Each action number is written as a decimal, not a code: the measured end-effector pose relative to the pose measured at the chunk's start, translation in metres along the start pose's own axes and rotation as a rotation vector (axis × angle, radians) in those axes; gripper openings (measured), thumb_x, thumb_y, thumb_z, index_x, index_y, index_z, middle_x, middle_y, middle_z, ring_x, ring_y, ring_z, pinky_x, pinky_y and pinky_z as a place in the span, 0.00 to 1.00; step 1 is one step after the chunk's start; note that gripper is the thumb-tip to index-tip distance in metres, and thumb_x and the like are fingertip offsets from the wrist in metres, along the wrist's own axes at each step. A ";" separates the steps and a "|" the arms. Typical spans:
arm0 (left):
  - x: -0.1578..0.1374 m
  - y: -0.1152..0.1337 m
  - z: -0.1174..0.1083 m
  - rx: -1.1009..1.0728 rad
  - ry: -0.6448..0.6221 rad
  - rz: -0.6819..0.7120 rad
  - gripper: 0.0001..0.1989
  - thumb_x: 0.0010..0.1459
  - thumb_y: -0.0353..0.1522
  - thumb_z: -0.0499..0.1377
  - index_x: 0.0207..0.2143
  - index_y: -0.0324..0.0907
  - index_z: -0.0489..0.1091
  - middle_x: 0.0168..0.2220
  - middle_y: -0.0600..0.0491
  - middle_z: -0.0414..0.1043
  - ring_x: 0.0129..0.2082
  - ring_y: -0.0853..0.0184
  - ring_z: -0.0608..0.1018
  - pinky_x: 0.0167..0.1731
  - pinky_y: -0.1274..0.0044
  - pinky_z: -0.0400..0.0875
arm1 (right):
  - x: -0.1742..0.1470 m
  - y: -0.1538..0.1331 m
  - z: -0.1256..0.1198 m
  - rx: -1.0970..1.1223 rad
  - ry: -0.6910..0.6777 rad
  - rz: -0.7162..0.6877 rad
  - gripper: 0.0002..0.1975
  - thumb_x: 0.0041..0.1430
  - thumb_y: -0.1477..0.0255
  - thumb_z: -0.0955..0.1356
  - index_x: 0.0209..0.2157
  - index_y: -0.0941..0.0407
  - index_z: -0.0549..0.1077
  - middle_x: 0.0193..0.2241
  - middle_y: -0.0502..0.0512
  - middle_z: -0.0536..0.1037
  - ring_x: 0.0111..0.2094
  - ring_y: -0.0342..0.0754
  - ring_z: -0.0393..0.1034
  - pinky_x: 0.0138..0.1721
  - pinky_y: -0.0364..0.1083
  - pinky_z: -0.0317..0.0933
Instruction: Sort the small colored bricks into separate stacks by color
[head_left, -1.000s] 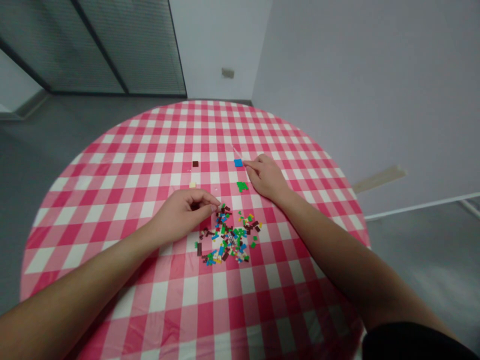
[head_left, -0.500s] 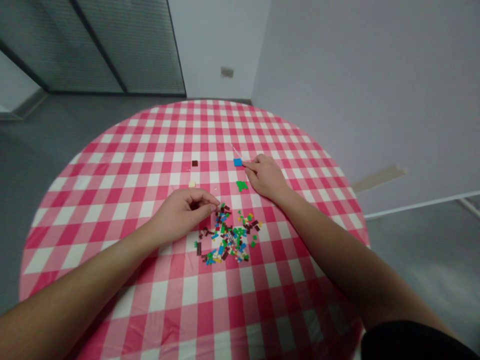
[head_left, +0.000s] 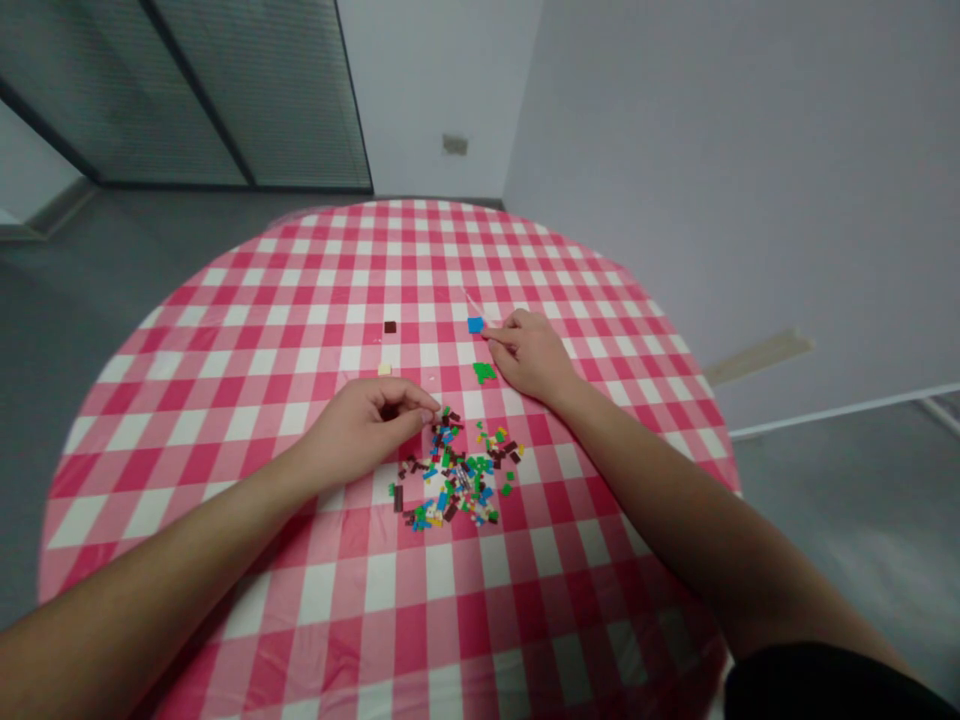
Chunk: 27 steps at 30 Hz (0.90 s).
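My left hand (head_left: pixel 367 428) is at the upper left edge of a pile of small building bricks (head_left: pixel 457 475). Its thumb and forefinger are pinched together, and whatever lies between the tips is too small to name. Further off, my right hand (head_left: pixel 531 355) rests with its fingers curled and the forefinger reaching to the right edge of a flat blue patch of bricks (head_left: pixel 475 325). The thumb is close under that forefinger; I cannot make out anything between them. Just below the blue patch lies a green cluster of bricks (head_left: pixel 484 372).
A dark brown piece (head_left: pixel 390 327) and a cream piece (head_left: pixel 385 369) lie left of the blue and green ones. The round table has a red and white checked cloth (head_left: pixel 300 590). A thin clear strip (head_left: pixel 471 299) lies behind the blue patch. Walls stand beyond the table.
My right forefinger has shifted slightly towards me along the edge of the blue patch, closer to the thumb. My left hand and the brick pile look the same.
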<state>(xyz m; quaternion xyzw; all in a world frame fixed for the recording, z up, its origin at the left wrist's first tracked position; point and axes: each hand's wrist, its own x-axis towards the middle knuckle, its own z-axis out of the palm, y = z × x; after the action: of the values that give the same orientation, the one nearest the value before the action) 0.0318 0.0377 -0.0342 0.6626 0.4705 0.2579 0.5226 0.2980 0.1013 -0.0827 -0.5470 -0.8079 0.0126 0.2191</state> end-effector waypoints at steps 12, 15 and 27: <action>0.000 -0.002 0.001 0.012 0.013 -0.003 0.10 0.54 0.40 0.64 0.34 0.45 0.81 0.35 0.48 0.84 0.33 0.61 0.82 0.34 0.71 0.77 | 0.003 0.003 0.000 -0.114 -0.014 0.042 0.22 0.73 0.67 0.58 0.54 0.56 0.81 0.41 0.66 0.75 0.43 0.60 0.65 0.47 0.58 0.55; -0.001 -0.004 0.000 0.025 0.010 -0.001 0.11 0.55 0.40 0.64 0.36 0.45 0.81 0.35 0.48 0.84 0.32 0.62 0.81 0.32 0.72 0.77 | 0.002 0.004 0.004 -0.110 0.003 0.037 0.23 0.74 0.65 0.58 0.55 0.54 0.81 0.43 0.66 0.75 0.43 0.60 0.63 0.47 0.59 0.56; -0.001 -0.005 0.000 0.034 0.005 -0.002 0.12 0.56 0.40 0.64 0.37 0.44 0.81 0.37 0.47 0.84 0.34 0.61 0.82 0.34 0.71 0.77 | 0.003 0.002 0.001 -0.100 -0.023 0.022 0.22 0.73 0.66 0.59 0.57 0.52 0.80 0.43 0.66 0.75 0.44 0.61 0.63 0.47 0.60 0.56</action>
<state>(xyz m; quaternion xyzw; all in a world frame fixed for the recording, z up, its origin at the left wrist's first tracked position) 0.0293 0.0369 -0.0392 0.6703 0.4767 0.2509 0.5104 0.2981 0.1051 -0.0834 -0.5661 -0.8038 -0.0192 0.1822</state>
